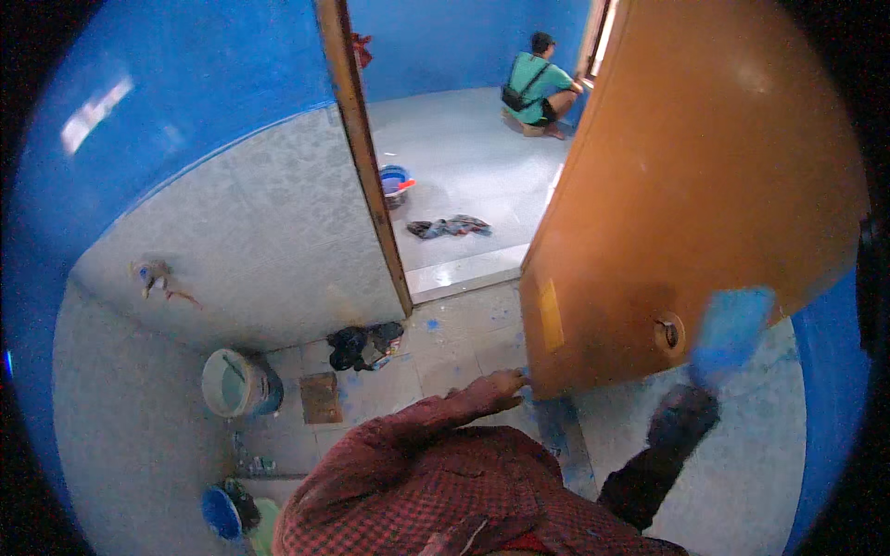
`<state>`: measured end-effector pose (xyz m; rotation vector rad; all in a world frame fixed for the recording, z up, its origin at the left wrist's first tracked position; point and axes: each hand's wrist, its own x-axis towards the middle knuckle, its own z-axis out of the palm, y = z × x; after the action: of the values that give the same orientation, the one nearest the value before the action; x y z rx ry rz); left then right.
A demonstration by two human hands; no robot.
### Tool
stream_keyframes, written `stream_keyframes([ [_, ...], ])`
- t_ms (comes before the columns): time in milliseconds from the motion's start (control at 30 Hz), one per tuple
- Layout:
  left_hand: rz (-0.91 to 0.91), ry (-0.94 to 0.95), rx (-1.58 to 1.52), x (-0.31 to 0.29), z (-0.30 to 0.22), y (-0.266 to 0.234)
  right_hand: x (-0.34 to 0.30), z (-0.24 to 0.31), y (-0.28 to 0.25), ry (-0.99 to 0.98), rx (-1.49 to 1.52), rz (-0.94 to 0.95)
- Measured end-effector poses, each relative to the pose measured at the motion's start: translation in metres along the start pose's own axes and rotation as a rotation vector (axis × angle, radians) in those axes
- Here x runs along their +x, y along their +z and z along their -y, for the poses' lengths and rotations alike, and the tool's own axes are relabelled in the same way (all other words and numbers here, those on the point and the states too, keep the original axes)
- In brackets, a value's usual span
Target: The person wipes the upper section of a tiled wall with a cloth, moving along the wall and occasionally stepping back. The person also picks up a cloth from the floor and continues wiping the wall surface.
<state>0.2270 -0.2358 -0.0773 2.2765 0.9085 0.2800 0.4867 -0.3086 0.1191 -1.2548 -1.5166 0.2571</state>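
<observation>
My right hand [684, 414], in a dark sleeve or glove, is raised at the right in front of the door's lower part. It is closed around a flat blue tool [732, 332], smeared by motion, so its exact kind does not show. My left hand [503, 388] reaches across my body to the free edge of the brown door [686, 176]. Its fingers are at that edge and seem to hold it; the fingertips are partly hidden. A round door knob [667, 334] sits close to the blue tool.
A white bucket [230, 383] stands by the left wall, below a tap [153, 275]. A black plastic bag [357, 346] lies near the doorway. Past the raised sill [464, 274] are a crumpled cloth [450, 226], a blue-rimmed bucket [395, 178] and a crouching person [536, 85].
</observation>
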Motion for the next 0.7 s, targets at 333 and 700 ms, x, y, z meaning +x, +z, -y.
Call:
stream_keyframes([
  [333, -0.657, -1.055, -0.335, -0.195, 0.061, 0.129, 0.034, -0.019, 0.101, 0.226, 0.36, 0.87],
  [700, -0.968, -1.261, -0.804, -0.244, 0.049, 0.185, 0.052, 0.044, 0.2, -0.04, 0.613, 1.161],
])
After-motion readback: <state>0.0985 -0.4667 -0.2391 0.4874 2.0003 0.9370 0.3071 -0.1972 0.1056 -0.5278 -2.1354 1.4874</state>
